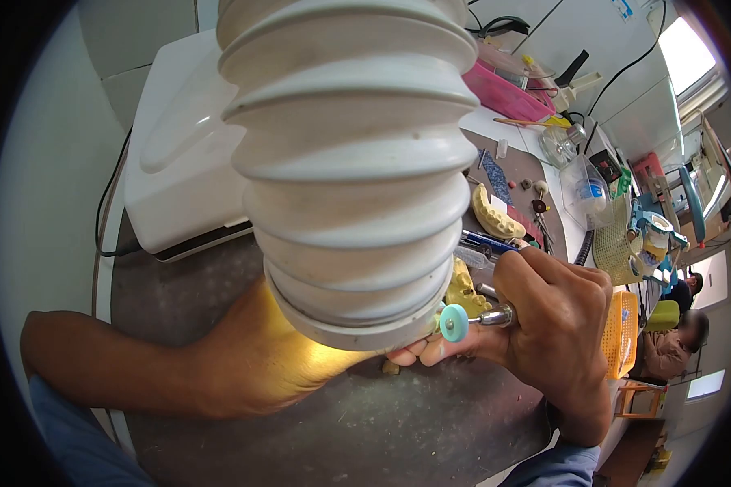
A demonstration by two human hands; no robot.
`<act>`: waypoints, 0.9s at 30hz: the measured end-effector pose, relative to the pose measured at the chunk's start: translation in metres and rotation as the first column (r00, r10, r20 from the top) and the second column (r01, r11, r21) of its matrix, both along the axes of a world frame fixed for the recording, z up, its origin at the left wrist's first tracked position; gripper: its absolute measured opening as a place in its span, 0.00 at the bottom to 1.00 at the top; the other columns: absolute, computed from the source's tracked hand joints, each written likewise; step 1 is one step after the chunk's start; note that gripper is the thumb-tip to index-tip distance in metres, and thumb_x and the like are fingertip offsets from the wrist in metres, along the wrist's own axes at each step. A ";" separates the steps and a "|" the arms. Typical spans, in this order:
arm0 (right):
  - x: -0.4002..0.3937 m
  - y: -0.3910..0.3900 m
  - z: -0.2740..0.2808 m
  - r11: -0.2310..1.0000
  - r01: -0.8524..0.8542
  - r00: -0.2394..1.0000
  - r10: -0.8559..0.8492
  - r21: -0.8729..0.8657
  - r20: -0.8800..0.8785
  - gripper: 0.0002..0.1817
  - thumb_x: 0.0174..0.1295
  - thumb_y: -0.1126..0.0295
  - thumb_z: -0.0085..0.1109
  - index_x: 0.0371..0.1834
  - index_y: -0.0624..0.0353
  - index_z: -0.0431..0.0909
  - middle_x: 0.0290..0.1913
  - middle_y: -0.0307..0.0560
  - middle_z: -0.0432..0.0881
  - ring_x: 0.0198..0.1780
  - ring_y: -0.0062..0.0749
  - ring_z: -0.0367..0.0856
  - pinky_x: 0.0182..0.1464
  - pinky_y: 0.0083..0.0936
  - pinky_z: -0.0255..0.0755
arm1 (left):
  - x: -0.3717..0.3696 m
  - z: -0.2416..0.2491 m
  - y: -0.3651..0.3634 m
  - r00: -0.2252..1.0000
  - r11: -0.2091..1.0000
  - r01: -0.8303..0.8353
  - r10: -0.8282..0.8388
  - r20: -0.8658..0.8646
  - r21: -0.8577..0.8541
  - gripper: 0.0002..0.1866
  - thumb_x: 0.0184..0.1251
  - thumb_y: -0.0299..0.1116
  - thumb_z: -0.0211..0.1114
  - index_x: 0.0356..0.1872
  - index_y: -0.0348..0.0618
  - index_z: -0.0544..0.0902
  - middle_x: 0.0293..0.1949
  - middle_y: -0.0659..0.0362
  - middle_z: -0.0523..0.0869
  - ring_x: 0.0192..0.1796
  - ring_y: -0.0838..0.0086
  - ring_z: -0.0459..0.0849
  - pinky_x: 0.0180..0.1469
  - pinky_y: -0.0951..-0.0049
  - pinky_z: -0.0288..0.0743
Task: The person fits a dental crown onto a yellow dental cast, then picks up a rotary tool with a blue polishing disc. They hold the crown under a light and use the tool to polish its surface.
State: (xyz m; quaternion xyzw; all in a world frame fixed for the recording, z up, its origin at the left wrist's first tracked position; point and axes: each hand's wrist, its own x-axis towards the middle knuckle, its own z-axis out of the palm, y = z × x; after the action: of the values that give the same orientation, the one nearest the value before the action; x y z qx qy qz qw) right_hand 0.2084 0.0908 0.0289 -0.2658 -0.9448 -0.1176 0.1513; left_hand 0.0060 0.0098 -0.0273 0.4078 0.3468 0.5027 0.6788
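My right hand (pixel 548 312) is wrapped round a metal rotary handpiece (pixel 498 316), which carries a round turquoise disc (pixel 454 323) at its tip. The disc faces the fingertips of my left hand (pixel 333 361), just beneath the end of a large white ribbed hose (pixel 357 162). The hose hides most of that hand. Its visible fingertips are bent together near my right thumb; whatever they hold is hidden. Yellow light falls on the left wrist. A yellow dental cast (pixel 464 290) lies right behind the disc.
A white machine housing (pixel 187 146) stands at the left on the dark mat (pixel 341 442). Behind my right hand are a cream dental cast (pixel 495 215), pens and small tools. Farther right are a pink tray (pixel 503 88), an orange basket (pixel 620 334) and a seated person (pixel 670 349).
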 end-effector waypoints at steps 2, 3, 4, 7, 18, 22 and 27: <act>0.000 -0.001 0.001 1.000 0.006 1.000 -0.006 -0.007 -0.007 0.40 0.31 0.29 0.69 0.14 0.55 0.61 0.13 0.38 0.61 0.13 0.31 0.66 0.17 0.28 0.60 | 0.000 -0.006 0.000 1.000 1.000 0.005 -0.005 0.026 -0.019 0.04 0.71 0.26 0.64 0.41 0.36 0.81 0.34 0.61 0.84 0.38 0.79 0.80 0.42 0.77 0.77; -0.001 -0.002 0.003 0.999 0.033 0.999 -0.033 -0.007 0.003 0.40 0.31 0.29 0.69 0.15 0.56 0.62 0.13 0.39 0.62 0.14 0.31 0.66 0.17 0.28 0.61 | 0.000 -0.007 0.000 0.999 0.999 0.010 -0.009 0.049 -0.036 0.05 0.70 0.26 0.65 0.41 0.36 0.81 0.35 0.61 0.85 0.38 0.79 0.81 0.42 0.77 0.77; -0.001 -0.002 0.005 0.998 0.061 0.998 -0.061 -0.006 0.012 0.40 0.30 0.30 0.70 0.15 0.57 0.62 0.13 0.39 0.63 0.14 0.31 0.66 0.18 0.28 0.61 | 0.000 -0.007 0.000 0.999 0.999 0.014 -0.012 0.048 -0.036 0.05 0.70 0.26 0.65 0.41 0.36 0.81 0.35 0.61 0.85 0.38 0.79 0.81 0.42 0.77 0.77; 0.005 -0.001 0.006 0.995 0.091 0.995 -0.092 -0.037 -0.034 0.40 0.29 0.30 0.70 0.16 0.58 0.64 0.14 0.40 0.65 0.14 0.32 0.67 0.18 0.29 0.62 | 0.000 -0.005 0.000 1.000 0.998 -0.028 0.028 0.009 -0.060 0.07 0.68 0.27 0.67 0.43 0.36 0.83 0.38 0.59 0.87 0.40 0.78 0.84 0.45 0.76 0.79; 0.031 -0.012 0.009 0.979 0.198 0.980 -0.199 -0.039 -0.014 0.44 0.32 0.22 0.62 0.14 0.58 0.63 0.14 0.39 0.63 0.15 0.27 0.65 0.18 0.26 0.57 | 0.001 0.002 0.003 0.999 0.997 0.000 0.003 0.041 -0.080 0.09 0.72 0.26 0.62 0.49 0.33 0.79 0.42 0.54 0.83 0.42 0.76 0.81 0.50 0.74 0.78; 0.037 -0.010 0.005 0.968 0.238 0.963 -0.246 -0.081 -0.110 0.46 0.32 0.19 0.60 0.13 0.56 0.59 0.13 0.35 0.58 0.15 0.22 0.59 0.19 0.24 0.49 | -0.004 0.028 0.004 0.909 0.999 0.045 -0.043 -0.415 -0.005 0.10 0.69 0.26 0.66 0.48 0.36 0.79 0.41 0.56 0.84 0.40 0.77 0.80 0.44 0.76 0.75; 0.046 -0.007 -0.001 0.949 0.290 0.938 -0.308 -0.126 -0.159 0.47 0.32 0.16 0.57 0.13 0.56 0.58 0.14 0.34 0.55 0.16 0.20 0.55 0.20 0.26 0.44 | -0.006 0.010 0.007 0.499 0.786 0.307 0.347 -0.794 0.536 0.13 0.58 0.21 0.72 0.43 0.38 0.80 0.36 0.55 0.82 0.37 0.73 0.80 0.40 0.74 0.71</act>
State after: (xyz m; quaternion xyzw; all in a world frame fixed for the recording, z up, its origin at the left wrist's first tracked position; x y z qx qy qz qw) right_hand 0.2547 0.0835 0.0283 -0.4230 -0.8810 -0.0673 0.2012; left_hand 0.0001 0.0164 -0.0174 0.7959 0.4587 0.3207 0.2311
